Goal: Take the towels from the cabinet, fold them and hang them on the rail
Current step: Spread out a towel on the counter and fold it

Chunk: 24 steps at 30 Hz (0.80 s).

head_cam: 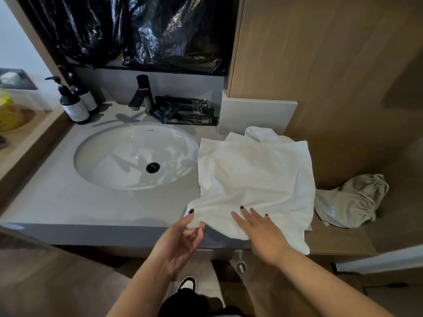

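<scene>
A white towel [254, 177] lies spread on the grey counter [57, 202] to the right of the sink [135, 156], its near edge hanging a little over the counter's front and its right side reaching over a lower wooden ledge [338, 241]. The left hand [183, 241] pinches the towel's near left corner between thumb and fingers, lifting that corner slightly off the counter. The right hand [258, 229] lies flat on the towel near its front edge, fingers straight and spread, pressing the cloth down. A second bit of white cloth [261, 133] shows from under the towel's far edge; whether it is part of the same towel is unclear. On the ledge just right of the towel sits a crumpled grey-green cloth bag [350, 202]. Behind the sink stand a dark tap [142, 94], two pump bottles [73, 104] at the left, and a pile of dark sachets and tubes [185, 109] at the right. Black plastic sheeting [142, 30] covers the wall above.
</scene>
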Available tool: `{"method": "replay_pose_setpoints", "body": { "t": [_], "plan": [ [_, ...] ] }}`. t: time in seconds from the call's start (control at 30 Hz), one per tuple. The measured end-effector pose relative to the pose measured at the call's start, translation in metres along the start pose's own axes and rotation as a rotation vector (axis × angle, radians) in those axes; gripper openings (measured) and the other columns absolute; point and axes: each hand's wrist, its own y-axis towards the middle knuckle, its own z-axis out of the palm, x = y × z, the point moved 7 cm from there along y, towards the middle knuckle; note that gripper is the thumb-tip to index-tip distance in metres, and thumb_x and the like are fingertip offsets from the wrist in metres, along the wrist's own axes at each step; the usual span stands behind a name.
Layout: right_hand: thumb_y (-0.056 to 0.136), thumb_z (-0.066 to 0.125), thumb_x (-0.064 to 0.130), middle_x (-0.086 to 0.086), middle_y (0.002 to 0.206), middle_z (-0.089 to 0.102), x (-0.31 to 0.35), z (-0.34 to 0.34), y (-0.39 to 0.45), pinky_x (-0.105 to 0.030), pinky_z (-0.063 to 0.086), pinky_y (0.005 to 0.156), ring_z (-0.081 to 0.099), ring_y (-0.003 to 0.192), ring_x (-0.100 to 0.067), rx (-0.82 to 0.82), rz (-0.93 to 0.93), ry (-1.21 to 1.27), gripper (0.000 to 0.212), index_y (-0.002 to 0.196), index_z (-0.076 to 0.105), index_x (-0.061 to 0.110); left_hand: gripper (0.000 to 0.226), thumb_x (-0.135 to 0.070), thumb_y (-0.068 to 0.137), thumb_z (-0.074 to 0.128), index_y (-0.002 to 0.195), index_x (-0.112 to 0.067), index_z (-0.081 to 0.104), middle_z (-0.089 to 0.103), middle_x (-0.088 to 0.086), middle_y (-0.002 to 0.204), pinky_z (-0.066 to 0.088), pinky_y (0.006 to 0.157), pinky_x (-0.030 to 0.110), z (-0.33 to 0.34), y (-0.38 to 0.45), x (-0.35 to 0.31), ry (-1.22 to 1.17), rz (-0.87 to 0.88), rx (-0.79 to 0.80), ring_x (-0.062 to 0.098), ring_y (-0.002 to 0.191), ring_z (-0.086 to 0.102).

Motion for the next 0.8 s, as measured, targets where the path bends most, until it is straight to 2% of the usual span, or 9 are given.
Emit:
{"method": "replay_pose_setpoints", "body": {
  "t": [0.07,0.17,0.3,0.4,0.43,0.5,0.6,0.7,0.8],
  "plan": [
    [0.091,0.047,-0.008,-0.001,0.165,-0.007,-0.004,-0.001,0.0,-0.042,0.009,0.121,-0.002,0.152,-0.025,-0.01,0.008,0.025,0.095,0.156,-0.009,0.033,0.041,-0.016,0.082,0.068,0.117,0.005,0.063,0.068,0.024,0.103,0.059,0.067,0.029,0.008,-0.003,-0.003,-0.035,-0.029,0.08,0.023,0.076,0.067],
    [0.091,0.047,-0.008,-0.001,0.165,-0.006,-0.008,-0.001,0.001,-0.042,0.008,0.121,-0.002,0.152,-0.025,-0.006,0.02,0.033,0.093,0.156,-0.006,0.033,0.046,-0.023,0.086,0.063,0.117,0.012,0.064,0.062,0.02,0.121,0.063,0.07,0.038,0.015,0.0,-0.002,-0.039,-0.111,0.146,0.031,0.094,0.066],
    [0.092,0.045,-0.008,-0.001,0.165,-0.008,-0.008,0.003,0.0,-0.043,0.003,0.121,-0.004,0.152,-0.025,-0.004,0.034,0.03,0.091,0.156,-0.005,0.032,0.029,-0.003,0.098,0.051,0.123,0.009,0.058,0.064,0.027,0.122,0.055,0.091,0.052,0.008,0.018,0.008,0.142,-0.149,-0.01,0.039,0.114,0.062],
    [0.092,0.045,-0.007,-0.001,0.165,-0.008,-0.009,0.005,0.001,-0.044,0.003,0.121,-0.004,0.152,-0.025,-0.008,0.043,0.03,0.09,0.156,-0.005,0.032,0.023,-0.003,0.095,0.056,0.114,0.01,0.062,0.068,0.023,0.111,0.058,0.078,0.044,0.014,0.027,0.015,0.004,-0.152,-0.021,0.028,0.103,0.067],
    [0.092,0.045,-0.007,0.0,0.165,-0.007,-0.01,0.005,0.001,-0.044,0.003,0.121,-0.004,0.152,-0.025,-0.005,0.042,0.034,0.09,0.156,-0.005,0.032,0.018,-0.002,0.093,0.056,0.106,0.008,0.064,0.068,0.018,0.102,0.059,0.07,0.033,0.018,0.028,0.016,-0.023,-0.168,0.0,0.021,0.092,0.066],
    [0.091,0.045,-0.008,0.001,0.165,-0.007,-0.011,0.005,0.001,-0.043,0.002,0.121,-0.004,0.152,-0.024,-0.006,0.038,0.049,0.091,0.156,-0.005,0.033,0.012,0.001,0.089,0.052,0.09,0.0,0.065,0.058,0.006,0.08,0.041,0.051,0.01,0.021,0.031,0.016,-0.047,-0.19,0.045,0.007,0.063,0.049],
    [0.09,0.043,-0.011,0.001,0.165,-0.006,-0.013,0.003,0.0,-0.042,0.003,0.121,-0.004,0.152,-0.023,-0.015,0.033,0.077,0.093,0.156,-0.004,0.034,0.021,0.007,0.087,0.043,0.076,-0.004,0.057,0.042,0.001,0.061,0.026,0.038,0.012,0.018,0.031,0.008,0.052,-0.156,0.079,0.005,0.039,0.033],
    [0.089,0.042,-0.012,0.001,0.165,-0.006,-0.014,0.001,0.0,-0.042,0.003,0.121,-0.005,0.152,-0.022,-0.008,0.027,0.09,0.092,0.157,-0.002,0.034,0.017,0.006,0.066,0.046,0.072,-0.009,0.05,0.038,0.002,0.055,0.026,0.036,0.019,0.01,0.022,0.002,0.287,-0.081,0.039,0.011,0.039,0.033],
    [0.089,0.042,-0.011,0.002,0.165,-0.006,-0.015,0.001,0.001,-0.041,0.003,0.121,-0.005,0.152,-0.022,-0.012,0.029,0.093,0.092,0.157,-0.001,0.034,0.019,-0.001,0.078,0.049,0.093,-0.004,0.059,0.054,0.008,0.069,0.046,0.043,0.019,-0.002,0.016,0.005,0.248,-0.163,0.024,0.015,0.054,0.05]
  ]
}}
